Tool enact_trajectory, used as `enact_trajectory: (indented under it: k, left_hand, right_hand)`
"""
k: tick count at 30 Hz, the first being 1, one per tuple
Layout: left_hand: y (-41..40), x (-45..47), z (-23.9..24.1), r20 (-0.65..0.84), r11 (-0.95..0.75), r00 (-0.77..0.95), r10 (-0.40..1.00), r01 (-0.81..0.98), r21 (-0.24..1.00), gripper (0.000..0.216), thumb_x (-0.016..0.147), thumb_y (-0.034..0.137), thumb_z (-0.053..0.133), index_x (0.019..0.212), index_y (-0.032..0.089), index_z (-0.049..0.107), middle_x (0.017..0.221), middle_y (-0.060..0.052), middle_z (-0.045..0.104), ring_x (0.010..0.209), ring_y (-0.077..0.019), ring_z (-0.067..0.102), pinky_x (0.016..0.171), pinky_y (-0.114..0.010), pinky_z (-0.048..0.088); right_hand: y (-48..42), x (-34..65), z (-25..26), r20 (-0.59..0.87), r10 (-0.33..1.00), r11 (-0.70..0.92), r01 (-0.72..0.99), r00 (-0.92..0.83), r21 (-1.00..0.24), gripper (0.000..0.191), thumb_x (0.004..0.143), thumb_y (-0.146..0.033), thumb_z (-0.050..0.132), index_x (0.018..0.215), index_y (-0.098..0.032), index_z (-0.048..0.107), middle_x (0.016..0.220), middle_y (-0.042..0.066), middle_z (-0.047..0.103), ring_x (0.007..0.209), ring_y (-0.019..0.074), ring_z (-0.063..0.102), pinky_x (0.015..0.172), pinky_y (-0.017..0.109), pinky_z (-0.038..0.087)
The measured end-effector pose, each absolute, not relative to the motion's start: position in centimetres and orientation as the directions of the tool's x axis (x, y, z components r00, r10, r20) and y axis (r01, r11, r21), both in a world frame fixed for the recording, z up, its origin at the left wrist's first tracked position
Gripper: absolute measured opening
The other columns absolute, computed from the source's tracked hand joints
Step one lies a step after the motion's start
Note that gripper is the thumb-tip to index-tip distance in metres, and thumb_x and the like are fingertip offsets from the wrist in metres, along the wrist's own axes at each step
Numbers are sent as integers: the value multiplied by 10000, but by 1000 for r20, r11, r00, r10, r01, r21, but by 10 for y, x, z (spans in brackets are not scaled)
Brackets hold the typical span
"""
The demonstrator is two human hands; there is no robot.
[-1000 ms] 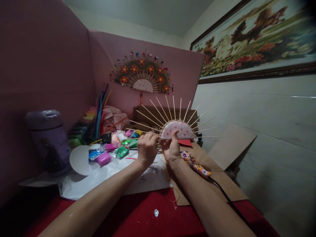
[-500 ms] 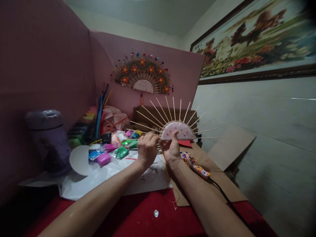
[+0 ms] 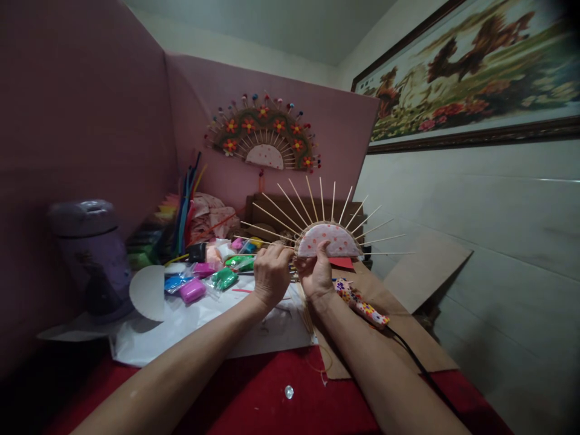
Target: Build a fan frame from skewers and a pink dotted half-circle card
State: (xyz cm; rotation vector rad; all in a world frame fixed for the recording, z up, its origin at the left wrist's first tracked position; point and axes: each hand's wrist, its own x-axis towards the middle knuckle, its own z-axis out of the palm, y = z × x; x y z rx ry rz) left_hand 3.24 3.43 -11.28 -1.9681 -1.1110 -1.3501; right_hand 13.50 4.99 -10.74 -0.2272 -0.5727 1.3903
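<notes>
A half-round fan base [image 3: 335, 234], covered in white cloth with reddish dots, is held up in front of me. Thin wooden sticks [image 3: 322, 198] spread from its curved edge like rays. My right hand [image 3: 318, 273] grips the base from below, thumb across its lower front. At the base's left corner, my left hand [image 3: 273, 272] pinches the lowest stick, whose outer end pokes out left of the fingers. The fingertips there are partly hidden.
Bagged coloured clay [image 3: 193, 290] and a half-circle card [image 3: 147, 293] lie left, by a purple flask [image 3: 90, 260]. A flower-patterned corded tool [image 3: 361, 304] rests on cardboard [image 3: 399, 338]. A finished fan [image 3: 264, 134] hangs on the pink panel. A clear gem [image 3: 289, 392] sits on red cloth.
The whole view has shifted very slightly. Both hands keep the same hold on the fan base and the stick, with no other visible difference.
</notes>
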Motion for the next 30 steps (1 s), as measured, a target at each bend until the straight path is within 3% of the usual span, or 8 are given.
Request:
enact_trajectory:
  k: [15,30]
  left_hand:
    - [39,27,-120,906,-524,212,366,851,13,102,784,144,525,767,187,615,756,-44,627,737,-195,543,670,-319,343]
    - [40,31,-121,925,-561,230,302,827,-23,128,803,144,507,782,178,629,766,-47,642,753,-195,556,675,-320,359]
  right_hand:
    - [50,134,-119,196,979,143,-864,52,-482,429,627,-559,667,617,-172,481,458,-69,502,382,62,399,391,193,342]
    - [52,138,-119,187,981,132,-864,45,-486,439,701,-583,584,593,-181,446,417,-72,458,350,57,358,386,196,324]
